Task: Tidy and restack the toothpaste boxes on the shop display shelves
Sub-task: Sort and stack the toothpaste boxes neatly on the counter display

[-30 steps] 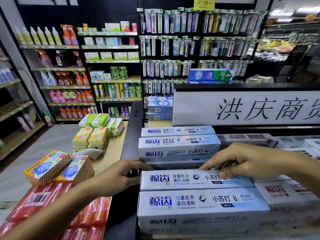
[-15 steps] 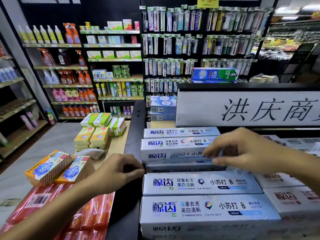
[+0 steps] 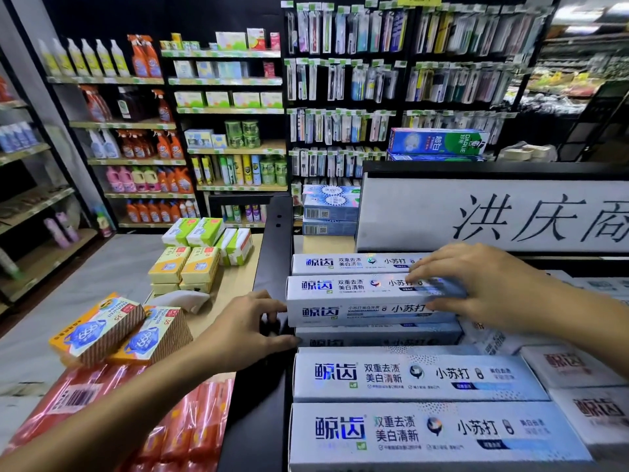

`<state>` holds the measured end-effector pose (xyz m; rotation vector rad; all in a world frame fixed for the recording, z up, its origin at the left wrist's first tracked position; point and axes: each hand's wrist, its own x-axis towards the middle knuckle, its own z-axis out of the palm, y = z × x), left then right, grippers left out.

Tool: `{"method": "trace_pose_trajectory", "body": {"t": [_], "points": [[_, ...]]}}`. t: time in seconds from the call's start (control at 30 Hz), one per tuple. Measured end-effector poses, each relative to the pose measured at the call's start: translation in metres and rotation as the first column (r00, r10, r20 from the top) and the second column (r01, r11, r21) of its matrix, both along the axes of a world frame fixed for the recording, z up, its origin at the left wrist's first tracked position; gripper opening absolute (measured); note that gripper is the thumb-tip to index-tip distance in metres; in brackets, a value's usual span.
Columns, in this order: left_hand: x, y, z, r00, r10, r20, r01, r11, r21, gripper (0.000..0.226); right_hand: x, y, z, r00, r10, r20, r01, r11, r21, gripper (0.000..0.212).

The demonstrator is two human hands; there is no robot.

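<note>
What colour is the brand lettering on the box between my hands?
Blue, on the white toothpaste box, in the head view.

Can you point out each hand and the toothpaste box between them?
left hand (image 3: 245,330): head view, back of hand.
right hand (image 3: 483,284): head view, back of hand.
toothpaste box (image 3: 360,311): head view, front face lettering.
</note>
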<state>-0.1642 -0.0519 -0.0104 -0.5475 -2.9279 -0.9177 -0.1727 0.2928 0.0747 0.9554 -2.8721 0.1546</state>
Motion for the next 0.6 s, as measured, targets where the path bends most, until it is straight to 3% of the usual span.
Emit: {"method": "trace_pose_trajectory", "body": {"t": [0.33, 0.43, 0.6], "points": [[-0.0098, 0.0004, -0.0026, 0.997, -0.011, 0.082, 0.007, 0.999, 0.053, 0.025, -0.0063, -0.0025, 0.0006, 0.999, 0.013, 0.03, -0.013, 1.0, 0.011, 0.048], [-0.0093, 0.0017, -0.0017, 0.993, -0.039, 0.113, 0.033, 0.998, 0.056, 0.035, -0.0071, -0.0045, -0.0012, 1.0, 0.005, 0.029, -0.007, 0.999, 0.049, 0.057], [-0.009, 0.0008, -0.0001, 0.993, -0.075, 0.09, 0.074, 0.997, 0.007, 0.044, -0.0043, -0.0045, 0.0018, 1.0, -0.011, 0.006, 0.01, 0.999, 0.051, 0.051]]}}
